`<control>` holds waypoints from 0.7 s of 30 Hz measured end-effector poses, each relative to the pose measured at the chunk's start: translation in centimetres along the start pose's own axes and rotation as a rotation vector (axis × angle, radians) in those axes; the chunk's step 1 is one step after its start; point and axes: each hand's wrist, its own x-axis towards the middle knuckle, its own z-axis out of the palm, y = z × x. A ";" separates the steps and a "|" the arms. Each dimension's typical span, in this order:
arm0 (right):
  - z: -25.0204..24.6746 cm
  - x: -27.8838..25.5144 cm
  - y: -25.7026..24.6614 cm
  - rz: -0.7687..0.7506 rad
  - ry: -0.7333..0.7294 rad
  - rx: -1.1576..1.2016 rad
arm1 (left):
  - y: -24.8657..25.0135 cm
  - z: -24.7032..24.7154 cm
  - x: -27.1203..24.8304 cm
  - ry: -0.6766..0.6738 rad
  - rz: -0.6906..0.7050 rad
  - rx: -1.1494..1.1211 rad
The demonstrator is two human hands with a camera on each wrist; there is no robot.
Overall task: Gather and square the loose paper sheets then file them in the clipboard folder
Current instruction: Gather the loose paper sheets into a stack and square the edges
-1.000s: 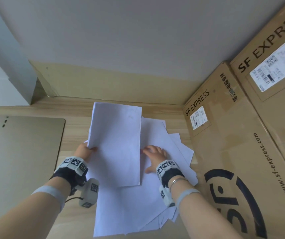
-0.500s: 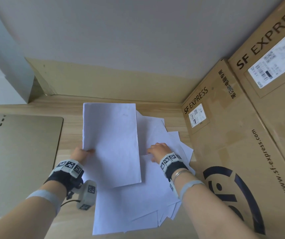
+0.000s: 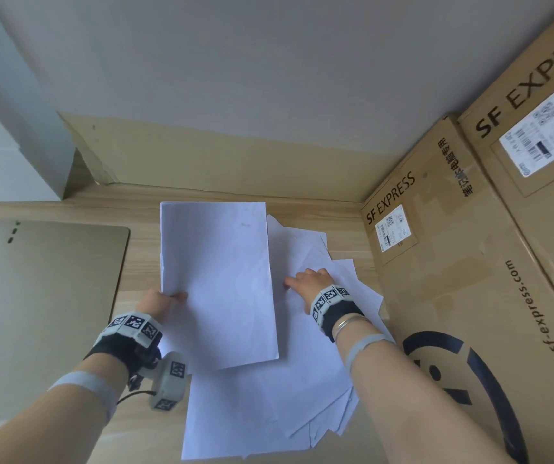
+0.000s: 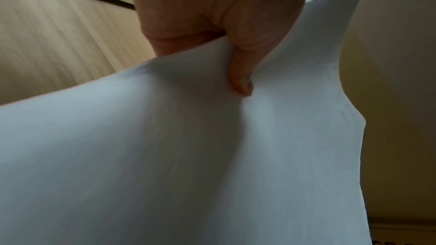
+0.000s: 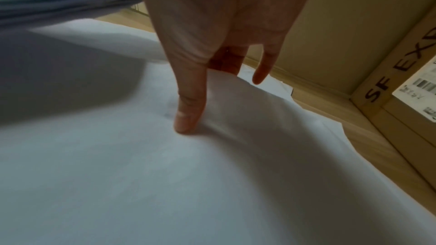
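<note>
Left hand [image 3: 158, 301] pinching gathered sheets [image 3: 217, 283], right hand [image 3: 309, 283] – fingers extended – pressing loose sheets [image 3: 268, 413]

Left hand [image 3: 160, 301] pinches lifted sheets [image 3: 217, 283]; right hand [image 3: 309, 284] rests on scattered sheets [image 3: 305, 380].

Both cardboard boxes at the right, the near box [image 3: 463, 296] and the far box [image 3: 536, 105], read "SF EXPRESS"; the near one also read "www.sf-express.com".

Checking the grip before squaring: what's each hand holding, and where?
Left hand pinches the gathered sheets at their left edge. Right hand holds nothing; its fingers press the loose sheets.
</note>
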 end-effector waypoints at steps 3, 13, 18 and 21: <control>-0.1 0.0 0.2 -0.015 0.084 -0.115 | 0.0 0.0 0.1 -0.004 -0.007 -0.003; -1.4 -2.9 4.6 0.240 0.071 0.296 | 0.4 -0.6 0.3 -0.021 -0.001 0.012; -0.9 -5.1 8.9 0.608 0.276 0.910 | 0.2 -0.3 0.1 -0.038 -0.024 0.055; 0.0 -6.5 10.4 0.717 0.500 1.112 | -0.1 0.3 0.0 -0.065 -0.035 0.107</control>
